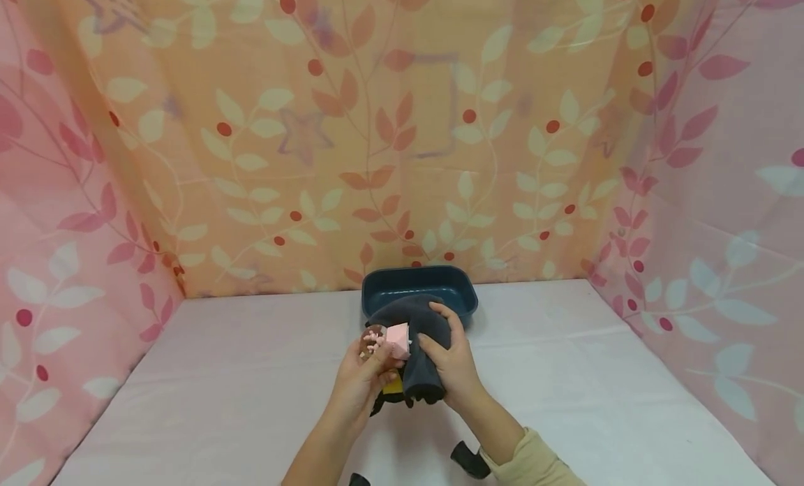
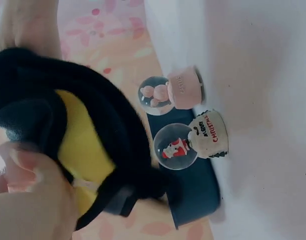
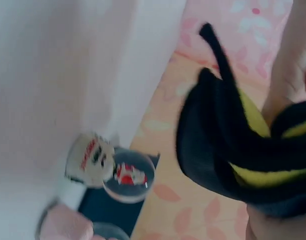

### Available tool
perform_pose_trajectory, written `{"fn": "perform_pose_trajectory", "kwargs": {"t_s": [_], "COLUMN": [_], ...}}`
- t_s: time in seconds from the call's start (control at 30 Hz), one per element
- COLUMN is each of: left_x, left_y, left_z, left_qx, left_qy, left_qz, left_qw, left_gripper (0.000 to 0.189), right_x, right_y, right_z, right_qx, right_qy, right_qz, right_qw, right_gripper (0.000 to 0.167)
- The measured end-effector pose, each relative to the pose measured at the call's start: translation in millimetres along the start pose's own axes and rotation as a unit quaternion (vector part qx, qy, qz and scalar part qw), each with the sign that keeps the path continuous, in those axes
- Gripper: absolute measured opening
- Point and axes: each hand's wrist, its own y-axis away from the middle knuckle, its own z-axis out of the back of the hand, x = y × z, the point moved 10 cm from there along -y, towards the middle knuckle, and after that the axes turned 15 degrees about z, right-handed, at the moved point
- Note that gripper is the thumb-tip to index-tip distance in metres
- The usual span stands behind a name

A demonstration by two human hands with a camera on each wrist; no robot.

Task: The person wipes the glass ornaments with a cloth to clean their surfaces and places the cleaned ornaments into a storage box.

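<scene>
Two-handed: pinching pink trinket (image 1: 397,334) in curled left hand (image 1: 356,387), gripping dark cloth item (image 1: 422,369) with curled right hand (image 1: 458,366). Holding both over bench (image 1: 251,402).

- On my head feed, the fabric item (image 1: 427,315) shows slate grey, with yellow at its 7 o'clock.
- I see the faceted piece (image 1: 398,337) in pale pink.
- The basin (image 1: 419,320) reads dark blue to me.
- At 12 o'clock, my back curtain (image 1: 377,158) is orange, patterned with cream and coral leaves, red dots.
- At 3 o'clock, I get a pink side curtain (image 1: 703,214) with white and rose leaves.
- At 6 o'clock, the bench (image 1: 251,388) looks whitish.
- At 5 o'clock, I see a beige sleeve (image 1: 530,461).
</scene>
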Motion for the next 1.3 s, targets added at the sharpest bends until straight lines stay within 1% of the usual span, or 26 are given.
{"fn": "perform_pose_trajectory", "kwargs": {"t_s": [0.07,0.13,0.2,0.27,0.4,0.5,0.57,0.63,0.7,0.8,0.87,0.97,1.03,1.17,1.23,1.3], "left_x": [-0.7,-1.6,-2.7,-3.1,-5.8,-9.1,-11.6,-13.5,-15.5,-18.4,-21.0,-25.0,-28.2,-36.3,-42.3,-47.6], "left_y": [0.2,0.6,1.0,1.0,1.4,0.1,-1.0,-1.6,-0.9,0.7,-0.3,-5.0,-10.3,-24.3,-32.8,-42.1], "left_z": [2.7,4.1,4.4,4.9,10.3,19.7,25.8,30.3,32.6,36.6,40.5,46.5,49.4,51.1,49.5,49.0], "left_qx": [-0.020,-0.031,-0.034,-0.030,-0.035,-0.045,-0.051,-0.059,-0.068,-0.078,-0.081,-0.080,-0.085,-0.114,-0.122,-0.128], "left_qy": [-0.014,-0.024,-0.027,-0.018,0.000,0.011,0.015,0.011,-0.004,-0.030,-0.033,-0.028,-0.034,-0.080,-0.099,-0.108], "left_qz": [-0.005,-0.009,-0.011,-0.011,-0.023,-0.036,-0.040,-0.041,-0.042,-0.043,-0.042,-0.035,-0.028,-0.010,-0.009,-0.010], "left_qw": [0.9997,0.9992,0.9990,0.9993,0.9991,0.9983,0.9978,0.9974,0.9968,0.9956,0.9953,0.9958,0.9954,0.9901,0.9875,0.9859], "left_gripper": [0.070,0.071,0.071,0.068,0.060,0.054,0.051,0.049,0.050,0.055,0.058,0.060,0.059,0.061,0.061,0.058], "right_x": [2,5,7,9,13,18,20,22,23,25,29,37,42,51,55,57], "right_y": [-0.7,-0.5,0.3,1.0,1.1,0.8,0.9,1.1,1.3,-0.3,-1.8,-4.1,-4.8,-4.2,-3.5,-2.4], "right_z": [-1,-2,-4,-5,-5,-3,-3,-3,-1,4,10,21,29,47,54,59], "right_qx": [0.017,0.033,0.049,0.058,0.058,0.059,0.068,0.078,0.080,0.074,0.064,0.053,0.044,0.026,0.017,0.015], "right_qy": [0.000,0.001,0.004,0.013,0.013,0.009,0.004,0.003,0.002,-0.001,-0.006,-0.005,-0.003,0.014,0.026,0.031], "right_qz": [0.002,0.002,-0.002,-0.004,-0.010,-0.011,-0.012,-0.014,-0.018,-0.024,-0.028,-0.030,-0.033,-0.037,-0.037,-0.035], "right_qw": [0.9998,0.9994,0.9988,0.9982,0.9982,0.9982,0.9976,0.9969,0.9966,0.9970,0.9975,0.9982,0.9985,0.9989,0.9988,0.9988], "right_gripper": [0.054,0.057,0.059,0.059,0.059,0.059,0.060,0.061,0.061,0.061,0.061,0.062,0.062,0.061,0.061,0.060]}}
